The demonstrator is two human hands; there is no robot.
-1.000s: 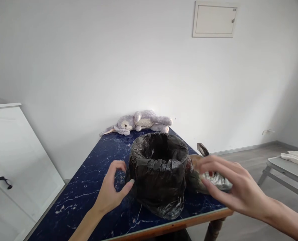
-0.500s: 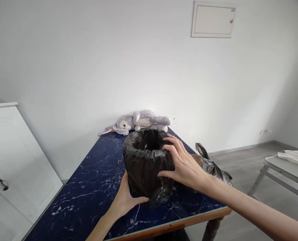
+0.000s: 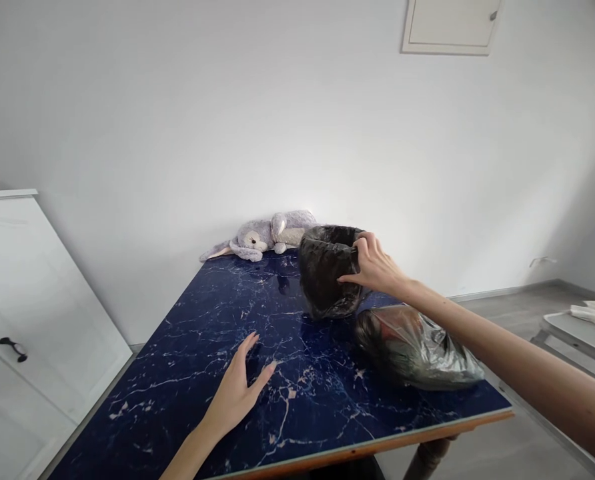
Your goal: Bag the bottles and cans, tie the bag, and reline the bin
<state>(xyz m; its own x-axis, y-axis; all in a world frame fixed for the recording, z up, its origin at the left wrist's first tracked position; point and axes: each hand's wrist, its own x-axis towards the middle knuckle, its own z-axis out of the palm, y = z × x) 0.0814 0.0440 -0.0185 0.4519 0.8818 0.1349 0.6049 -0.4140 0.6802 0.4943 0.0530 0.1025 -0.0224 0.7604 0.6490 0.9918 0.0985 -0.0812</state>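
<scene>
A bin lined with a black plastic bag [image 3: 327,277] is toward the back right of the blue marbled table [image 3: 187,360]. My right hand [image 3: 377,267] grips its right rim, thumb on the outer side and fingers at the edge. My left hand [image 3: 237,390] hovers over the front middle of the table, fingers apart, holding nothing. A filled, dark translucent plastic bag [image 3: 417,350] lies at the table's right front, below my right forearm. What it contains is hard to make out; something reddish shows through.
A grey plush rabbit [image 3: 262,237] lies at the table's far end by the wall, partly behind the bin. A white cabinet [image 3: 42,313] stands at the left. On the right is a grey folding table [image 3: 582,340] with white cloth-like material.
The lined bin has moved back and to the right with my right hand. My left hand has let go of it. More of the filled bag shows now.
</scene>
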